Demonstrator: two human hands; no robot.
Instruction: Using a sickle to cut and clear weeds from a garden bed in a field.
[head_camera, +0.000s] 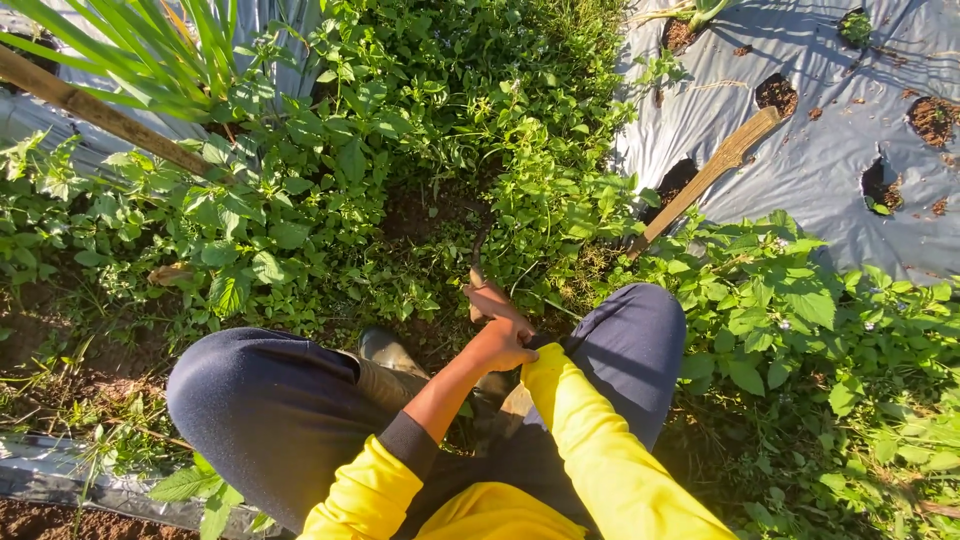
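Green weeds (420, 150) ahead; your left hand (497, 340) wraps tool handle (478, 262) for grip, right hand hidden behind it, state unclear

You have no packages, labels, signs or screens in front of you here.
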